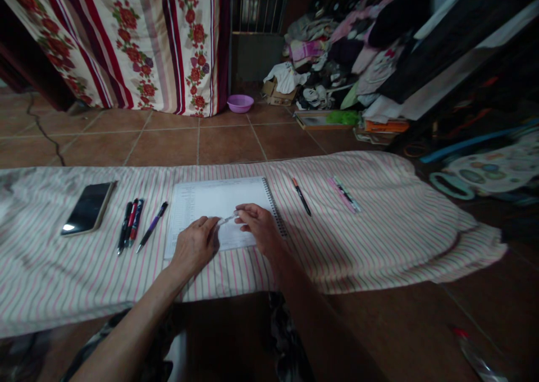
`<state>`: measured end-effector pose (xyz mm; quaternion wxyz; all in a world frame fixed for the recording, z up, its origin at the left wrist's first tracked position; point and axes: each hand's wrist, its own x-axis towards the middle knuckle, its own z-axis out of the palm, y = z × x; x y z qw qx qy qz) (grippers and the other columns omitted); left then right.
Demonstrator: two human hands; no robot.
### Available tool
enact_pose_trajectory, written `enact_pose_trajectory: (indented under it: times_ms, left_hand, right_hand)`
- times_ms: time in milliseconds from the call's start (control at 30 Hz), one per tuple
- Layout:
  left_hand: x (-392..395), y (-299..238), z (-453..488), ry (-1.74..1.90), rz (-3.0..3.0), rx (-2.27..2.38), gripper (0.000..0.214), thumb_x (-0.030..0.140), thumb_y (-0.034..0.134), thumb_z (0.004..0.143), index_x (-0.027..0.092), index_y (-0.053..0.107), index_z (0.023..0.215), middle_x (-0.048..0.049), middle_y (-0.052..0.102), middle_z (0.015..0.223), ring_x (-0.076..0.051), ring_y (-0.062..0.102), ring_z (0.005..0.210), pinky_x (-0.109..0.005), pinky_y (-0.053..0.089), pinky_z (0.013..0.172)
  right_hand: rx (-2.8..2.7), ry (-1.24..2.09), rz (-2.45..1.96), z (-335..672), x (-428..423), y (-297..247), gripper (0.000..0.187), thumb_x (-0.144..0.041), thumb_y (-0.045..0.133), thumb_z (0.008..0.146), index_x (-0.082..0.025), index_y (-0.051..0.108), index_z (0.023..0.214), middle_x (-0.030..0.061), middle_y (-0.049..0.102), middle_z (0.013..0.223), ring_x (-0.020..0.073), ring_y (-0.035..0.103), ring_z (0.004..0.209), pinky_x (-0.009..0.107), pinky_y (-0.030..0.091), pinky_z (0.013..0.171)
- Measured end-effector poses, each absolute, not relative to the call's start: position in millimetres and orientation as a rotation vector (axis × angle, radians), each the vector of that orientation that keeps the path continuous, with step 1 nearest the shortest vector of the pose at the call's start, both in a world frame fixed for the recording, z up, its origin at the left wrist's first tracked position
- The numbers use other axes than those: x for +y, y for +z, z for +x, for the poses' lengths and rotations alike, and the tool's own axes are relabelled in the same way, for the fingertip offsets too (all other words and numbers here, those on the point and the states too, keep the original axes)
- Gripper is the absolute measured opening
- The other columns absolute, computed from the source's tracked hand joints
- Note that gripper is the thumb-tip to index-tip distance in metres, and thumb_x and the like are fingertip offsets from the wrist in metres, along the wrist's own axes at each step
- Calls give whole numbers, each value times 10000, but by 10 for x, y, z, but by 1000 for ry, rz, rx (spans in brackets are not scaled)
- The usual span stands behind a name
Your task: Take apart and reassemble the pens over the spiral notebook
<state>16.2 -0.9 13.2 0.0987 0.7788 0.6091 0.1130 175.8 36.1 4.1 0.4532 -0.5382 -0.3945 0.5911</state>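
Between both hands, a slim pale pen-like stick (228, 220) is held over the open page; its exact kind cannot be made out. My left hand (196, 242) has one end pinched in its fingertips and rests on the lower part of the spiral notebook (210, 194). Fingers of my right hand (259, 222) close on the other end, near the notebook's wire binding. The page is white with faint printing along its left side. To the left of the notebook lies a purple and black pen (152, 226).
Several pens (130, 223) lie side by side near a dark-screened phone (87, 208). Right of the notebook are an orange and black pen (301, 196) and two slim pens (344, 193). All rest on a striped cloth (379, 219). A purple basin (240, 104) stands on the tiled floor behind.
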Motion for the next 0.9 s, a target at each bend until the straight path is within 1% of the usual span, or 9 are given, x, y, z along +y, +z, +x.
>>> enact_pose_trajectory:
  times_ms: [333,533,700,900]
  left_hand:
    - [-1,105,160,386,2274,1779,293,250,333,890,203,544,1088,-38,613,892,-167,586,831,-261,427,680]
    - [6,94,167,457,2214,1744,300,247,326,893,178,559,1068,-49,618,902,-176,584,827,-278,437,700]
    - [14,81,169,512,2158,1713,292,249,335,891,172,560,1060,-52,625,939,-183,589,847,-292,446,740]
    - [19,43,168,552,2138,1705,281,239,338,889,160,558,1044,-62,630,940,-188,592,847,-301,449,753]
  right_hand:
    - [-990,1472,-1315,1752,351,63,171,-243,579,682,-146,626,815,10,635,731,102,615,627,185,432,498]
    - [-969,1475,-1305,1740,351,53,171,-262,593,677,-156,634,805,3,635,713,105,614,619,186,423,493]
    - [-934,1505,-1269,1749,351,45,195,-294,600,681,-168,634,825,7,648,763,97,611,620,178,408,489]
    - [-920,1498,-1249,1760,348,37,233,-332,614,677,-176,638,849,3,640,790,87,605,627,168,392,495]
